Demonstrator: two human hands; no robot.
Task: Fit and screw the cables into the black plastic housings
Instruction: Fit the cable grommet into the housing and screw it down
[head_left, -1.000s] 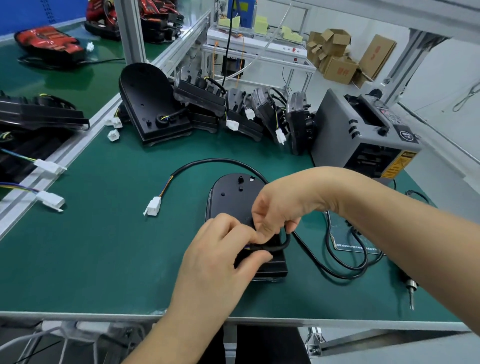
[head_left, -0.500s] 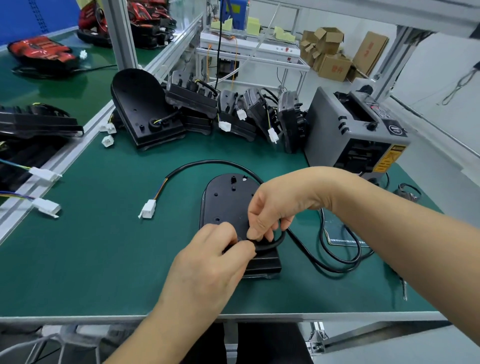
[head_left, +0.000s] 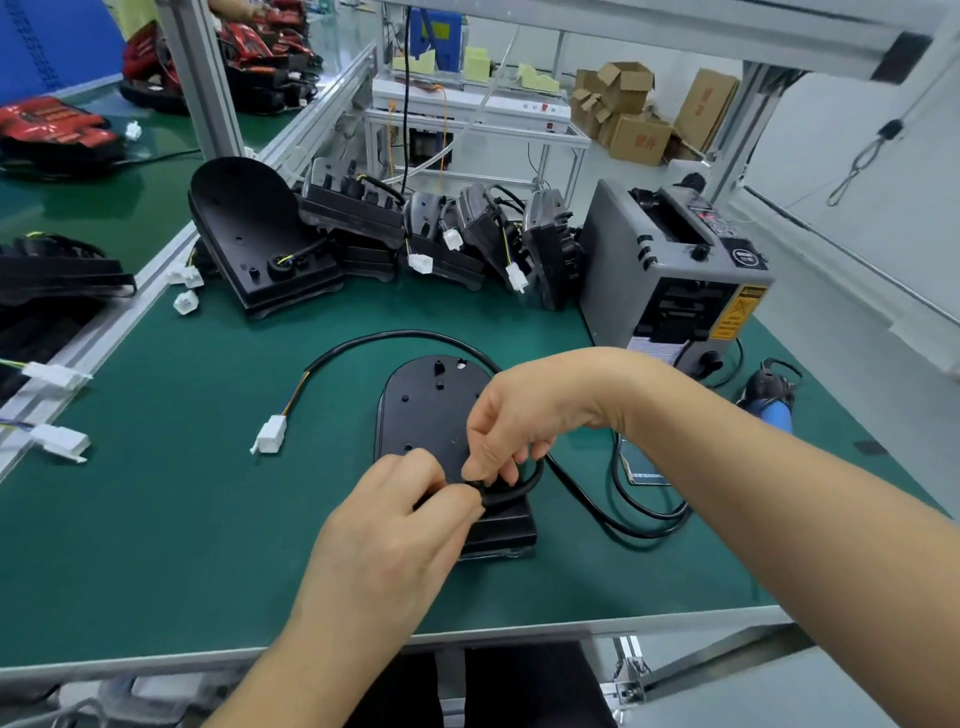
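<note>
1. Bench mat (head_left: 156, 519), green and flat, ends at the near side in an aluminium edge rail (head_left: 208, 656). Open surface lies to the left of the work. The right side is taken up by cable loops.
2. Grey box-shaped machine (head_left: 670, 270) stands at the rear right, well apart from both hands.
3. Row of spare black plastic housings (head_left: 363, 234) leans along the rear edge of the mat.
4. Black plastic housing with a rounded far end (head_left: 421, 410) lies flat at mid-mat. Its place on the mat matches that of half a second ago.
5. Black round cable (head_left: 395, 335) arcs round the far end of the housing and loops on the mat to the right. One small loop sits over the near end of the housing.
6. Left hand (head_left: 395, 525) has its fingers curled and pinches the cable on the near part of the housing. The thumb is tucked closer than one second ago.
7. Right hand (head_left: 514, 415) pinches the small loop between thumb and fingers, as before.
8. Blue-handled tool (head_left: 774, 405) lies near the right edge. More of it shows than in the earlier view.
9. White plastic connector (head_left: 269, 435) ends the cable on the left, apart from the housing.
</note>
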